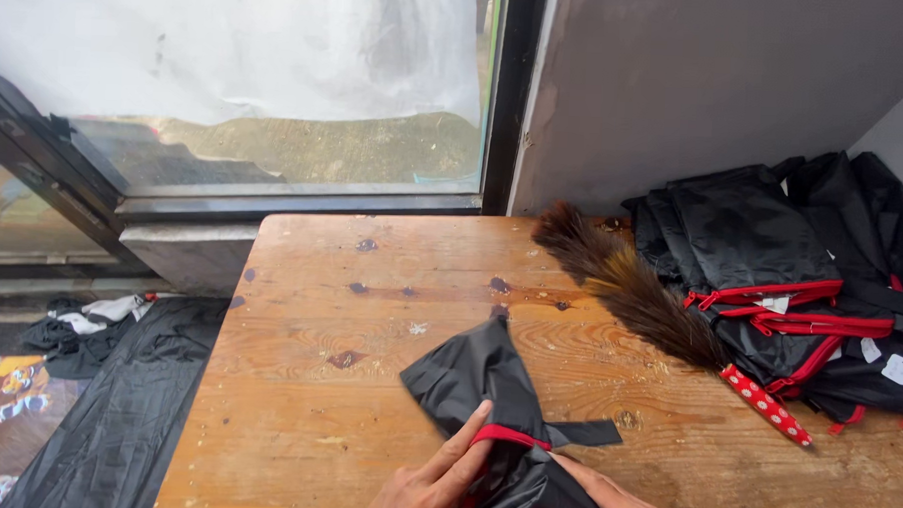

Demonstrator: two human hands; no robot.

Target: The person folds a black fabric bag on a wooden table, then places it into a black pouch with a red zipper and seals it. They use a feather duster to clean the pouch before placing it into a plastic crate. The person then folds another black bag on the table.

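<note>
Two hands enter our view at six o'clock, both on one black fabric piece (487, 385) with red trim, lying on the wooden table (317, 380).

Left hand (433, 484): fingers stretched nearly flat, pressing the cloth at the red edge; it grips nothing that we can see.

Right hand (613, 500): only partly in frame, lying against the cloth's lower right side; we cannot tell how far it is closed.

Black fabric piece: at six o'clock on the table, one pointed corner aimed toward twelve, a short black strap (580, 432) sticking out toward three.

Feather duster (640, 301): brown plumes, red handle with white dots, lying at two o'clock from the cloth, apart from it.

Stack of black garments (772, 255), red-trimmed, at three o'clock, touching the duster.

Dark sheet (126, 413) on the floor at nine o'clock.
</note>
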